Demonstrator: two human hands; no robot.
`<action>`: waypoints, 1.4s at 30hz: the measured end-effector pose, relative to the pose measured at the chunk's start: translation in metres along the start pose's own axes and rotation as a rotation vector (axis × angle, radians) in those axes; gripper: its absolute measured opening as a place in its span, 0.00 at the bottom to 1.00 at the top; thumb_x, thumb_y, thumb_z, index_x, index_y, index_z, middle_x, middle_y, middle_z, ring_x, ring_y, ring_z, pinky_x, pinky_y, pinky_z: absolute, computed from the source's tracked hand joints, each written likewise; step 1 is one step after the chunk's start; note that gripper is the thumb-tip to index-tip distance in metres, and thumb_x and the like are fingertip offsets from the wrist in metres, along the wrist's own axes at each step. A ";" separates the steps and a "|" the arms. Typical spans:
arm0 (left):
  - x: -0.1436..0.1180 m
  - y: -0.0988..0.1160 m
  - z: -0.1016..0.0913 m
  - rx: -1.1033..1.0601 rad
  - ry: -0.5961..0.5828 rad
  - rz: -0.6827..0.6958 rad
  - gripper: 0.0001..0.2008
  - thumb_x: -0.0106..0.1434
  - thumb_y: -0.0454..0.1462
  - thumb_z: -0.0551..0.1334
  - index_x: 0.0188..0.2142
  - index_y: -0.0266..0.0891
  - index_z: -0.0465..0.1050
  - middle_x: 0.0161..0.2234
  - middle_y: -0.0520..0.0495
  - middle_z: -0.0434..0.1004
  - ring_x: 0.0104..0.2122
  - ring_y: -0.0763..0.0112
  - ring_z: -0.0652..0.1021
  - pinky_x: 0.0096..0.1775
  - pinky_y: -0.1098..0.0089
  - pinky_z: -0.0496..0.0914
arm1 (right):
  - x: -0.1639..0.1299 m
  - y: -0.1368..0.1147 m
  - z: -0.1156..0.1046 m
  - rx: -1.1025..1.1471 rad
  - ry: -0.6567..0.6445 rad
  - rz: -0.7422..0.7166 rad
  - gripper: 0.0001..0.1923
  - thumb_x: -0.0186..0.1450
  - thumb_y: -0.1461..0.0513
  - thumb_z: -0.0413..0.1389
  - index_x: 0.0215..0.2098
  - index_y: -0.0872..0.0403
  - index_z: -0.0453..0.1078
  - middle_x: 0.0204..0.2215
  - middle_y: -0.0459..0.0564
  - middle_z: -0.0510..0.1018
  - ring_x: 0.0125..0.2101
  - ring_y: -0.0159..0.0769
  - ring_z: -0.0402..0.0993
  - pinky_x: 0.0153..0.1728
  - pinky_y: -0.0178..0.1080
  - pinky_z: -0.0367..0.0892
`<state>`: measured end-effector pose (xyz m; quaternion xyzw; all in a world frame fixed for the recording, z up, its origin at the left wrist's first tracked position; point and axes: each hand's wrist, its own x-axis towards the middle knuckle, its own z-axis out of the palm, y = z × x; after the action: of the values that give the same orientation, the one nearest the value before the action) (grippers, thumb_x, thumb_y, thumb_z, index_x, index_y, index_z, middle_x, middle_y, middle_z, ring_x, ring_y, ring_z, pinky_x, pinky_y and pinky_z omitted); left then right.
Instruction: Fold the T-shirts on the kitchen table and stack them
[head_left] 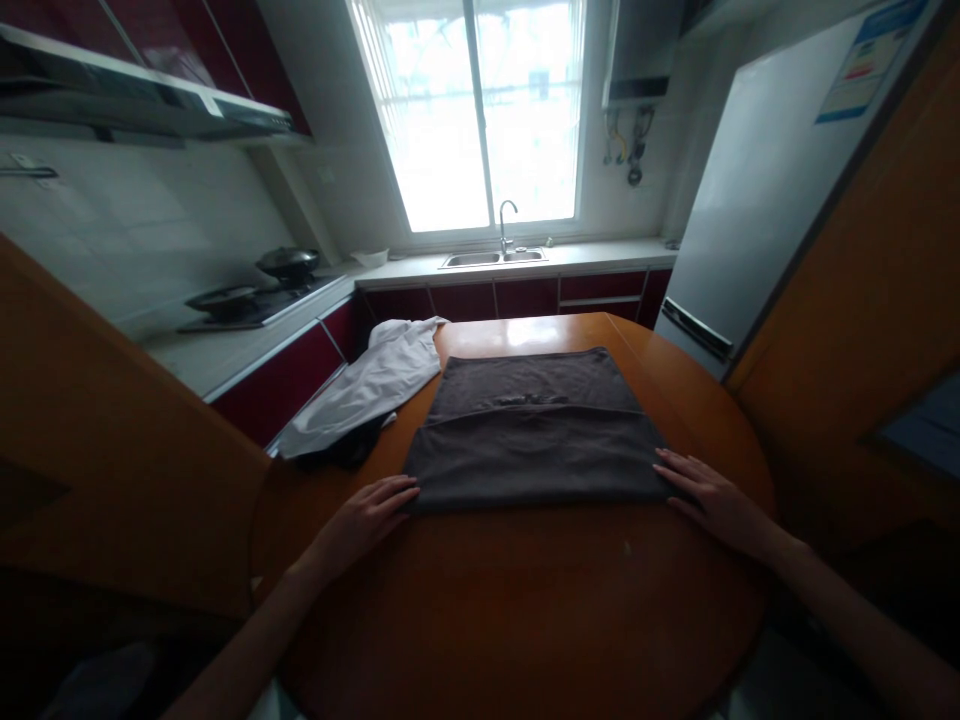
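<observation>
A dark grey garment lies folded flat on a round wooden table. My left hand rests palm down on the table, its fingertips touching the cloth's near left corner. At the near right corner my right hand lies flat with fingers spread, touching the cloth's edge. Neither hand grips anything.
A white garment over something dark hangs off the table's far left edge. Beyond are a counter with pans on a stove, a sink under a bright window, and a fridge at right. Wooden panels flank both sides.
</observation>
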<state>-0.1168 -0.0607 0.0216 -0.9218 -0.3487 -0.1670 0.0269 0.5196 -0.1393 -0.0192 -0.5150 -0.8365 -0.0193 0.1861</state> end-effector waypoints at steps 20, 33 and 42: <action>-0.008 0.019 -0.001 0.028 0.206 -0.029 0.14 0.70 0.32 0.56 0.49 0.42 0.76 0.44 0.45 0.80 0.44 0.67 0.80 0.48 0.66 0.76 | -0.005 -0.016 -0.020 -0.083 0.274 -0.008 0.14 0.66 0.65 0.53 0.47 0.49 0.76 0.45 0.51 0.81 0.46 0.45 0.76 0.50 0.49 0.70; -0.035 0.079 -0.094 -0.416 0.068 -0.231 0.12 0.63 0.39 0.60 0.40 0.40 0.81 0.38 0.44 0.82 0.37 0.64 0.81 0.39 0.72 0.75 | -0.036 -0.057 -0.082 0.603 0.271 0.128 0.10 0.64 0.58 0.55 0.40 0.48 0.76 0.41 0.53 0.79 0.44 0.47 0.76 0.47 0.45 0.73; -0.069 0.065 -0.127 -0.543 0.039 -0.373 0.11 0.61 0.43 0.65 0.41 0.46 0.84 0.42 0.43 0.84 0.41 0.56 0.83 0.41 0.67 0.78 | -0.043 -0.072 -0.125 0.776 0.325 0.266 0.14 0.62 0.49 0.59 0.36 0.48 0.78 0.35 0.53 0.78 0.35 0.46 0.76 0.33 0.42 0.73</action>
<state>-0.1594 -0.1749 0.1236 -0.8121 -0.4537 -0.2737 -0.2443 0.5108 -0.2377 0.0940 -0.5007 -0.6681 0.2395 0.4956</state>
